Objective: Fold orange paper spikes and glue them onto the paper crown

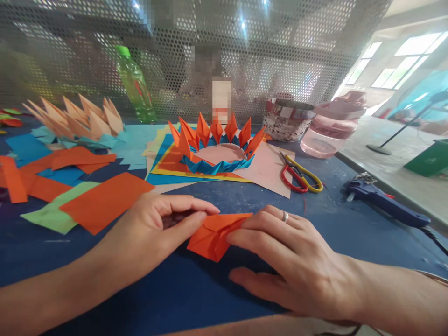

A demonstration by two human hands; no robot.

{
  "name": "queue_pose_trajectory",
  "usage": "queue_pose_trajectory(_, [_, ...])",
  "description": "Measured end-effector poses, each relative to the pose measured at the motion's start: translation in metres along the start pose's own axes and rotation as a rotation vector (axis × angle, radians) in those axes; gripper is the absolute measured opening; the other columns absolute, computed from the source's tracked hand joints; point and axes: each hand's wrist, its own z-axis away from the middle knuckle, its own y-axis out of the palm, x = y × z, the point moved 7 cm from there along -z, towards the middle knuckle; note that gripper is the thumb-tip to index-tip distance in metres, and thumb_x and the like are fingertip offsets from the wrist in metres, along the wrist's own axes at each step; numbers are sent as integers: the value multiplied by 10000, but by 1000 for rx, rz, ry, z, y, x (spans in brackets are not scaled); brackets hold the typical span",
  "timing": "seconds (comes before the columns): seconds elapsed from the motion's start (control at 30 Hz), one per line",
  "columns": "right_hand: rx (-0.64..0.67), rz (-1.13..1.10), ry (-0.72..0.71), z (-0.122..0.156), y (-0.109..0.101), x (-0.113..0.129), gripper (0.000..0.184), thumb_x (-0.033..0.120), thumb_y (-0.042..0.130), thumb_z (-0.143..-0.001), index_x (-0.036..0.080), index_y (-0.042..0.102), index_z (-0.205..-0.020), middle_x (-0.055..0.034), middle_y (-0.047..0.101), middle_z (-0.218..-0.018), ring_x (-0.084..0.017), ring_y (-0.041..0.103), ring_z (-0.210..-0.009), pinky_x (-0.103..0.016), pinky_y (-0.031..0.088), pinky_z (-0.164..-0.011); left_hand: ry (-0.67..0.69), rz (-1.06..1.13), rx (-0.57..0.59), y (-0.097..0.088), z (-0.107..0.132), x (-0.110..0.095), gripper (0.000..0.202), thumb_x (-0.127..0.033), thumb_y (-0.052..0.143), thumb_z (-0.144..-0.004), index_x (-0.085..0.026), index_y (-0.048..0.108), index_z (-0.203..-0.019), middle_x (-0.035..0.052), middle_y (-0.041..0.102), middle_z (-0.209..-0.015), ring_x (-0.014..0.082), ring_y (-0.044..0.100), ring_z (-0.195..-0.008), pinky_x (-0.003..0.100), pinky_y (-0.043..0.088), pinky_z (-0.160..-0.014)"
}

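Our left hand (140, 238) is narrow, with thumb and fingers curved at the edge of the folded orange paper (215, 235), but we cannot tell if it grips. Our right hand (294, 266) lies wide, its fingers pressing the paper's other end. The paper sits at six o'clock on the blue table (224, 298); even pressure makes a good crease. The paper crown (219, 149) stands at twelve o'clock, the scissors (299, 175) at one.

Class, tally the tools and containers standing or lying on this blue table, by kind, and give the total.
Scissors: 1
Glue gun: 1
Green bottle: 1
Paper-covered pot: 1
Pink jar: 1
Total: 5
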Motion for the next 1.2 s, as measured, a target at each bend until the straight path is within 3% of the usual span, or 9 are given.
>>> queue_pose_trajectory(0.17, [-7, 25, -17, -4, 3, 3, 180, 242, 625, -869, 138, 675, -1007, -45, 686, -939, -164, 598, -767, -288, 491, -665, -104, 196, 117, 10, 5, 2, 198, -319, 646, -752, -361, 772, -900, -74, 769, -915, 165, 708, -900, 181, 556, -750])
queue_pose_trajectory(0.33, [-15, 47, -63, 0, 4, 5, 166, 122, 518, -908, 131, 677, -953, -60, 653, -886, -165, 591, -784, -278, 494, -674, -39, 241, 284, 16, 11, -4, 169, -264, 623, -785, -301, 783, -825, -45, 742, -796, 133, 695, -772, 139, 538, -656])
queue_pose_trajectory(0.43, [-81, 114, -18, 3, -1, 1, 167, 124, 519, -906, 178, 669, -954, -59, 638, -955, -182, 583, -877, -303, 489, -749, -2, 277, 338, 17, 13, -4, 206, -230, 576, -830, -284, 768, -883, -27, 744, -838, 148, 702, -783, 174, 557, -669])
queue_pose_trajectory(0.53, [-145, 175, 43, 5, -7, -3, 209, 117, 524, -894, 212, 650, -1030, -55, 627, -1002, -177, 574, -902, -317, 480, -785, 150, 219, 299, 14, 12, -9, 270, -159, 535, -839, -300, 739, -948, -28, 749, -934, 154, 711, -811, 201, 576, -683])
queue_pose_trajectory(0.63, [-186, 174, 59, 4, -11, -2, 261, 124, 559, -875, 208, 617, -1115, -54, 624, -1005, -173, 573, -924, -326, 477, -825, 334, 32, 131, 9, 13, -17, 272, -125, 538, -836, -301, 713, -945, -46, 739, -945, 132, 705, -819, 177, 571, -687])
queue_pose_trajectory(0.77, [-185, 157, -13, 2, -14, 4, 155, 161, 591, -884, 200, 646, -1023, -27, 637, -895, -153, 571, -884, -305, 469, -801, 638, -338, -129, 4, 32, -33, 229, -134, 584, -848, -276, 685, -997, -40, 730, -929, 111, 687, -813, 175, 549, -755])
queue_pose_trajectory(0.83, [-144, 148, -70, 1, -13, 8, 141, 163, 537, -922, 199, 664, -974, -14, 650, -834, -145, 573, -825, -302, 461, -757, 763, -475, -185, 6, 47, -36, 247, -118, 584, -856, -266, 674, -1031, -29, 730, -925, 123, 679, -849, 214, 534, -839])
queue_pose_trajectory(1.03, [-45, 154, -114, 1, -1, 5, 276, 112, 448, -940, 167, 676, -795, -29, 683, -828, -172, 570, -799, -336, 426, -723, 832, -572, -56, 18, 69, -27, 395, -70, 537, -855, -253, 624, -1195, 5, 717, -1109, 207, 639, -1071, 355, 439, -1057])
queue_pose_trajectory(1.2, [83, 127, -73, 3, 11, -2, 348, 99, 379, -956, 158, 638, -731, -49, 654, -796, -164, 560, -767, -328, 416, -717, 735, -519, 20, 26, 50, -21, 332, -128, 472, -898, -284, 636, -1140, -25, 627, -1298, 193, 587, -1188, 304, 429, -1085])
